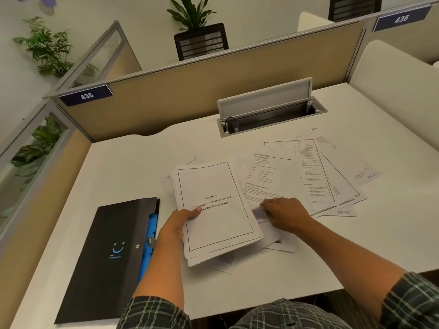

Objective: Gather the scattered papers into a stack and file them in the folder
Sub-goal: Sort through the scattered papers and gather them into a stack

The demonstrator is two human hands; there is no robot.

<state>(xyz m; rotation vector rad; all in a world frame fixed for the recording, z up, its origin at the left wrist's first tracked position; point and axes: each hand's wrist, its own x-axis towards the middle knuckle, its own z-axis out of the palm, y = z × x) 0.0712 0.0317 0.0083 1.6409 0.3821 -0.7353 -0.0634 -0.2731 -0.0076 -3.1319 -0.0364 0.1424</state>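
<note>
My left hand (pixel 177 225) grips the left edge of a stack of printed papers (pixel 213 210) whose top sheet reads "Chapter 3", thumb on top. My right hand (pixel 286 213) lies palm down, fingers pressing on a loose text sheet (pixel 266 179) just right of the stack. More scattered papers (pixel 332 176) fan out to the right, overlapping each other. A few sheets (pixel 278 243) poke out from under the stack near the front. The black folder (pixel 104 257) with a blue smiley and a blue inner edge lies closed on the desk, left of my left arm.
The white desk (pixel 133 167) is bounded by tan cubicle partitions (pixel 190 91) at the back and left. An open cable tray with a raised lid (pixel 266 110) sits at the back centre. The desk's front edge runs near my body.
</note>
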